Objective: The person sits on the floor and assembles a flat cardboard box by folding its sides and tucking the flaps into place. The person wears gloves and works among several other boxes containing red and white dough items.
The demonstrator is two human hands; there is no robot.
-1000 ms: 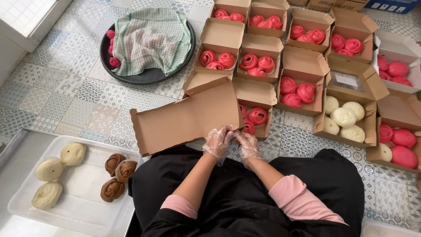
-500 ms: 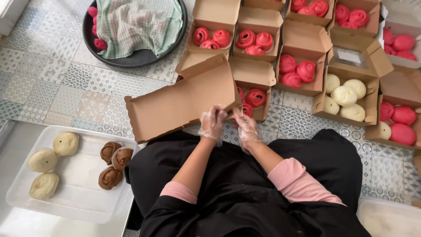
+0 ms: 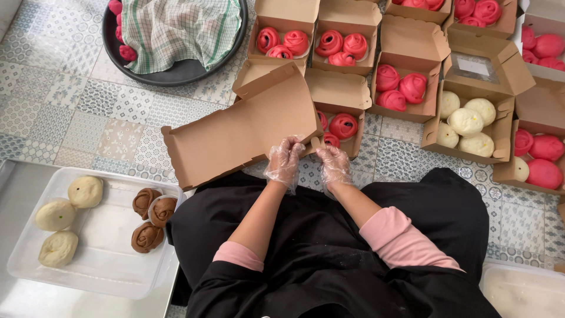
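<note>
Patterned floor tiles point(image 3: 70, 112) in grey, blue and beige cover the whole surface we look down on; we sit on them in a black apron point(image 3: 329, 259) with pink sleeves. Our left hand point(image 3: 285, 160) and right hand point(image 3: 334, 163), both in thin clear plastic gloves, are curled narrow and pinch the near edge of an open flat brown cardboard box point(image 3: 241, 129), which stands tilted just in front of our lap, its lid flap up toward the far side. Just behind it sits a small open cardboard box holding red rose-shaped buns point(image 3: 343, 125), close beside the right hand. Further back and to the right are more open cardboard boxes of red rose buns point(image 3: 329, 44), touching one another in rows, plus one box of pale cream round buns point(image 3: 468, 121). At far left a round black tray point(image 3: 176, 72) carries a green-and-white checked cloth point(image 3: 173, 26) with red buns peeking out at its edge. At near left a clear plastic rectangular tray point(image 3: 100, 259) rests on a metal surface point(image 3: 23, 303); inside lie three pale dough buns point(image 3: 59, 215) and three brown twisted buns point(image 3: 152, 218), the two groups apart. Another clear container corner point(image 3: 524, 291) shows at lower right.
</note>
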